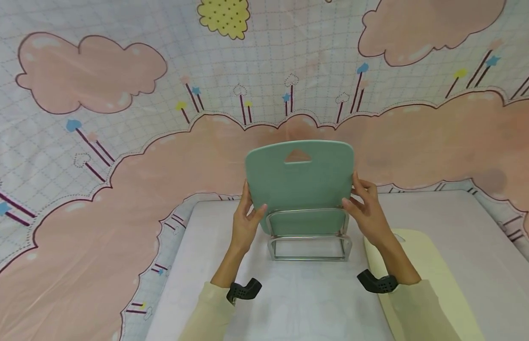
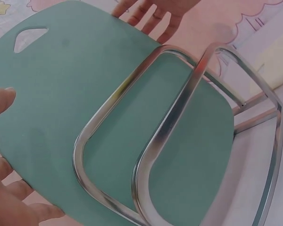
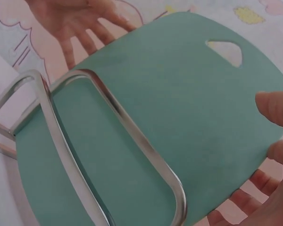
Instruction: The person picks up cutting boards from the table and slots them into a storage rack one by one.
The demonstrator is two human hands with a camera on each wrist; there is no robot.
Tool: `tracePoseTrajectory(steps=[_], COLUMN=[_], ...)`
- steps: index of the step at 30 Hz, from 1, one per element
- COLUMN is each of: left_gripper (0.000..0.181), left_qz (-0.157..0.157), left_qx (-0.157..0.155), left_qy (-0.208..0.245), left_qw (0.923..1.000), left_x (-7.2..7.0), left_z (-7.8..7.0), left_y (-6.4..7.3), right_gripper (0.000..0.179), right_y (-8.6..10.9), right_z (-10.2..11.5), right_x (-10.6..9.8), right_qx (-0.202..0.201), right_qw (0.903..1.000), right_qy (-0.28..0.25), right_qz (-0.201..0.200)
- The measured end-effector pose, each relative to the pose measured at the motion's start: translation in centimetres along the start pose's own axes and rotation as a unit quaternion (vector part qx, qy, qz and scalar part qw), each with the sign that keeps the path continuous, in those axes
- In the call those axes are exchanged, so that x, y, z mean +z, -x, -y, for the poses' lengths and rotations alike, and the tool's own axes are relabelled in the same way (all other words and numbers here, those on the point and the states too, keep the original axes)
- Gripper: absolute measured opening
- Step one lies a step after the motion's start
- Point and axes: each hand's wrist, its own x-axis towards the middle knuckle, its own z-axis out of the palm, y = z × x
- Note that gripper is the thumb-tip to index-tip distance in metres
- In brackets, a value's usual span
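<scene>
A green cutting board [image 1: 298, 182] with a handle slot near its top stands nearly upright in a metal wire rack [image 1: 307, 236]. Rack bars cross in front of the board's lower part, as the left wrist view also shows. My left hand [image 1: 244, 227] holds the board's left edge, thumb toward the front and fingers reaching behind. On the opposite edge, my right hand [image 1: 369, 215] holds the board in the same way. The right wrist view shows the right thumb [image 3: 273, 107] over the board's face and the other fingertips at its edge. The board's bottom edge is partly hidden by the rack.
A cream cutting board [image 1: 443, 284] lies flat at the right, partly under my right forearm. The white table [image 1: 205, 246] carries the rack. Behind it hangs a pink and white cloth [image 1: 141, 184] printed with clouds.
</scene>
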Motion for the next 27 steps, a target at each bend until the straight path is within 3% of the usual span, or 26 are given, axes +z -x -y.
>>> tracePoseTrajectory(steps=[11, 20, 27], left_gripper=[0.076, 0.077, 0.079], left_qz=[0.017, 0.019, 0.04], left_qx=[-0.002, -0.016, -0.035], left_qy=[0.003, -0.026, -0.07], left_qw=[0.9999, 0.9993, 0.9961], left_x=[0.8, 0.5, 0.3], left_z=[0.0, -0.1, -0.6], left_y=[-0.4, -0.8, -1.1], right_gripper=[0.069, 0.07, 0.071], right_y=[0.5, 0.2, -0.1], right_z=[-0.5, -0.8, -0.9], right_x=[-0.7, -0.6, -0.8], right_qx=[0.004, 0.006, 0.024], right_qw=[0.9999, 0.9999, 0.9996], right_qy=[0.003, -0.002, 0.016], right_qz=[-0.015, -0.011, -0.006])
